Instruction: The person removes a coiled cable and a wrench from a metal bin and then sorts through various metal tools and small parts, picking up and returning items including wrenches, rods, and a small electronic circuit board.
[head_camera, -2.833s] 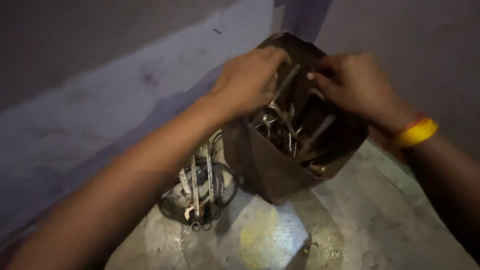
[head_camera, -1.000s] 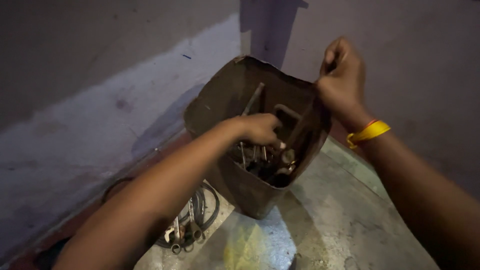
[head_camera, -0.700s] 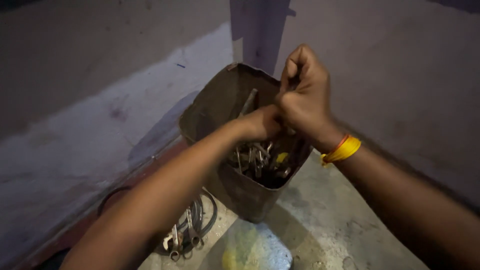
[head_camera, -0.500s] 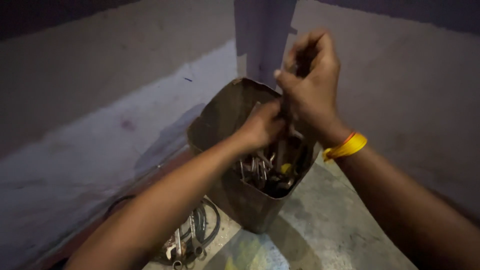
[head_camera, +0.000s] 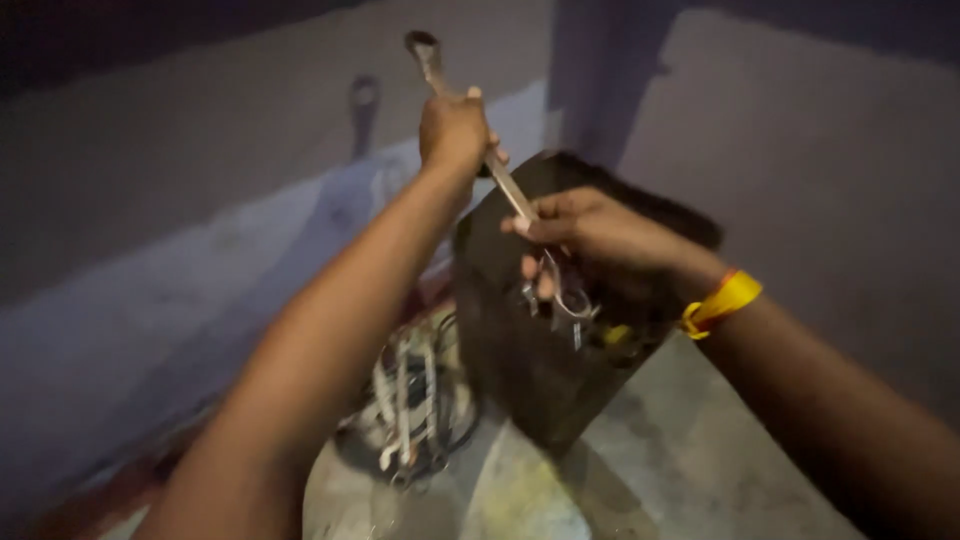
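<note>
**Clearly, a long wrench held at both ends over the bag**

Now you hold a long metal wrench (head_camera: 505, 180) with both hands. It looks stiff, rather heavy and probably smooth, so it can slip; the flat shaft is the good place to take it, not the heads. Your left hand (head_camera: 455, 130) is closed around the upper shaft, with the ring end sticking out above the fist. Your right hand (head_camera: 590, 232) pinches the lower shaft between thumb and fingers, just above the open dark bag (head_camera: 530, 370), where more tools (head_camera: 565, 300) lie. On the floor left of the bag is a bunch of wrenches (head_camera: 410, 395).
</note>
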